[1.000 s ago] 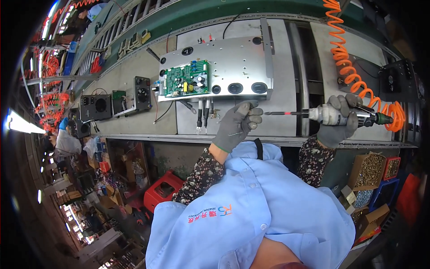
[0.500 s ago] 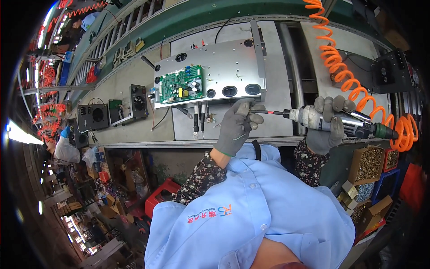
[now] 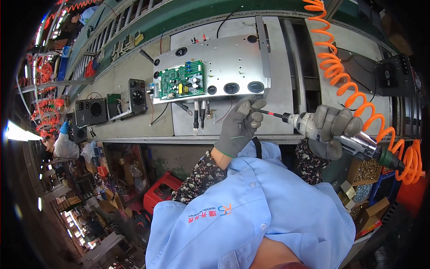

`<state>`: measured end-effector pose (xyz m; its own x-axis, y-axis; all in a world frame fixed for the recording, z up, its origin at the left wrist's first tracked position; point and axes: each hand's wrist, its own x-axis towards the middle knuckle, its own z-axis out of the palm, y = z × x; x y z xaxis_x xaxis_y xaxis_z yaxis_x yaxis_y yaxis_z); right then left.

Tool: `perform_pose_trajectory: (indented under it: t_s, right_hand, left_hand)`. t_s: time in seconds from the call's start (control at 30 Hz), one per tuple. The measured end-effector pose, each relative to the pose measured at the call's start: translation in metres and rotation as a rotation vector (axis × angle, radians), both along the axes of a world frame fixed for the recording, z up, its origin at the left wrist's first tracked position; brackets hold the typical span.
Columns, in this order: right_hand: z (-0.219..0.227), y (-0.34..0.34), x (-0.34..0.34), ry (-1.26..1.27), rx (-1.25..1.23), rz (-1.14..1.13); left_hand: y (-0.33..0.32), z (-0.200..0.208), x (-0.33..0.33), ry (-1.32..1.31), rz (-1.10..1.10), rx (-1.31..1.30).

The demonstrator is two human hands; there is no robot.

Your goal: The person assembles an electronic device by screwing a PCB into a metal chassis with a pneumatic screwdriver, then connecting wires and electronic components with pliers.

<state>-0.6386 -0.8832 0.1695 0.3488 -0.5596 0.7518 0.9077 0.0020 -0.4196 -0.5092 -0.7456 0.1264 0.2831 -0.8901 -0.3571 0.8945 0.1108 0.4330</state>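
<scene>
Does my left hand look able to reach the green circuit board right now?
Probably yes: nothing covers the green circuit board, and the left hand is close to the metal panel beneath it, though that hand is at the driver bit.

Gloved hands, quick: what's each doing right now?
Left hand: closed, at the tip of the driver bit; whether it grips anything can't be told.
Right hand: closed, holding the power driver.
</scene>
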Motion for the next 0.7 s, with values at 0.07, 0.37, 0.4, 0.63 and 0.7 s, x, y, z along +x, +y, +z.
perform_pose_trajectory:
  t_s: [0.07,0.37,0.4,0.63,0.7]
  right_hand:
    - [0.000,0.000,0.001,0.011,0.040,-0.025]
    - [-0.004,0.005,0.002,0.182,0.661,-0.275]
    - [-0.007,0.004,0.001,0.145,0.667,-0.238]
    - [-0.017,-0.009,-0.001,0.094,0.699,-0.147]
    - [-0.021,-0.014,-0.001,0.069,0.680,-0.072]
  left_hand:
    - [-0.002,0.002,0.000,0.037,0.045,0.010]
    - [-0.006,-0.001,0.001,-0.233,0.061,-0.051]
    - [-0.006,-0.001,0.001,-0.233,0.062,-0.047]
    - [-0.013,0.002,0.006,0.170,0.010,-0.049]
    - [-0.015,0.002,0.008,0.191,0.011,-0.035]
